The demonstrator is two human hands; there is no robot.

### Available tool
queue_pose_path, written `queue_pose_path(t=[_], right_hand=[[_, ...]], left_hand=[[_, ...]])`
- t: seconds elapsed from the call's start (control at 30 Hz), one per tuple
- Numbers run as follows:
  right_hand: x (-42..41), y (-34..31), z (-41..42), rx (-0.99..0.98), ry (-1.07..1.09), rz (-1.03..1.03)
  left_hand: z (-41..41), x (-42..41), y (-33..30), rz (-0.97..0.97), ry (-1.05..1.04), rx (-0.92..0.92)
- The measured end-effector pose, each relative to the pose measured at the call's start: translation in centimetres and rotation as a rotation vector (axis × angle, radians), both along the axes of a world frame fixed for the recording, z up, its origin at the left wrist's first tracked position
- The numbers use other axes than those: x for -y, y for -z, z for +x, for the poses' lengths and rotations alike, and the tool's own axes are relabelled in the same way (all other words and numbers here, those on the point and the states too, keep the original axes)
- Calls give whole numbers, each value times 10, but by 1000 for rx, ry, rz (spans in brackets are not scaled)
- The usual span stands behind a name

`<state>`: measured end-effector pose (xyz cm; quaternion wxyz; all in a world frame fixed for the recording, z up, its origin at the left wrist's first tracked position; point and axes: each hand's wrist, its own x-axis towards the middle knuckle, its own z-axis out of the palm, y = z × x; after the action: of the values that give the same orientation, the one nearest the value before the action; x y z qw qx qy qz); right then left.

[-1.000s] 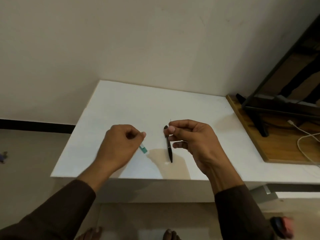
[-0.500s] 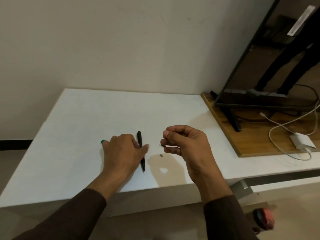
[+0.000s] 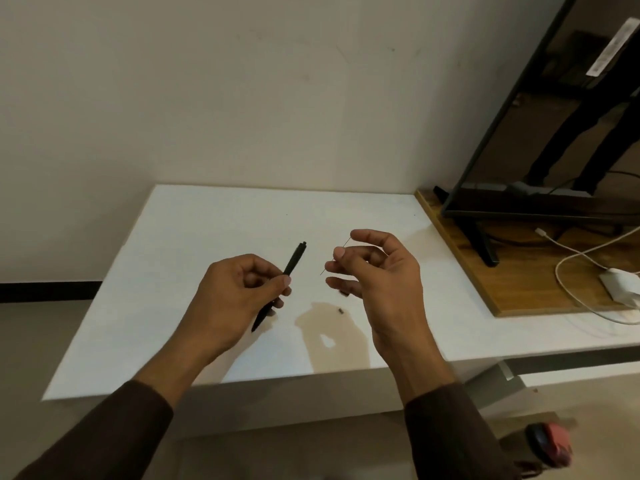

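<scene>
My left hand (image 3: 239, 289) holds a slim black pen (image 3: 294, 260) between thumb and fingers, lifted above the white table (image 3: 194, 237), its button end pointing up and away. My right hand (image 3: 377, 271) pinches a thin, hair-fine lead or wire (image 3: 346, 242) between thumb and forefinger, held slanted beside the pen. A tiny dark piece (image 3: 340, 310) lies on the table under my right hand. Another small dark bit shows at my right fingertips, too small to identify.
A wooden board (image 3: 512, 292) sits at the table's right end, carrying a tilted dark screen (image 3: 540, 133) on a stand, a white cable (image 3: 571, 254) and a white charger (image 3: 620, 285). A wall runs behind the table. A red and black object (image 3: 549, 445) lies on the floor at lower right.
My left hand has picked the black pen up off the table and raised it. My right hand has lifted slightly and opened its lower fingers, still pinching the thin lead.
</scene>
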<state>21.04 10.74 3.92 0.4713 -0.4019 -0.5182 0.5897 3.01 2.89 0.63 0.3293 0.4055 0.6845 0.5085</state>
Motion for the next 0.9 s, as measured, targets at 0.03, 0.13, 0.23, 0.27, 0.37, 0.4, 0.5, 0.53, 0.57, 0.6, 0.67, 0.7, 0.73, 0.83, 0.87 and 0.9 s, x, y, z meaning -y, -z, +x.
queue_pose_path(t=[0.03,0.13,0.23,0.27,0.37,0.4,0.5,0.53,0.57,0.6,0.67,0.7,0.73,0.83,0.87,0.9], right_hand=[[2,-1,-4,-1,-4,13],[10,-2,-17,8,-28,38],[16,-5,-29,17,-43,62],[18,-6,-34,18,-44,73],[23,-10,-45,0,-28,106],[25,-12,-49,-16,-22,119],[28,-16,-56,-26,1,194],[29,-18,-57,-28,10,216],[29,-19,-57,-34,17,230],[29,-20,-57,-38,21,235],[30,-21,-56,-39,22,235],[29,-22,-56,-38,22,235],[29,-22,-55,-38,21,237],[30,-22,-55,-41,12,237],[30,-22,-55,-38,9,237],[30,-22,-55,-34,5,238]], left_hand=[[-4,5,-1,13,27,61],[-15,21,-5,15,68,163],[-26,34,-9,9,89,212],[-30,38,-10,13,91,222],[-39,47,-13,42,98,257],[-42,50,-13,55,106,262],[-45,54,-14,85,128,250],[-45,54,-14,94,134,249],[-45,54,-14,102,139,253],[-45,54,-14,109,143,256],[-45,53,-15,116,149,254],[-46,54,-15,120,150,255],[-46,54,-15,124,151,259],[-46,54,-16,129,154,262],[-46,54,-16,131,155,257],[-46,54,-16,131,156,252]])
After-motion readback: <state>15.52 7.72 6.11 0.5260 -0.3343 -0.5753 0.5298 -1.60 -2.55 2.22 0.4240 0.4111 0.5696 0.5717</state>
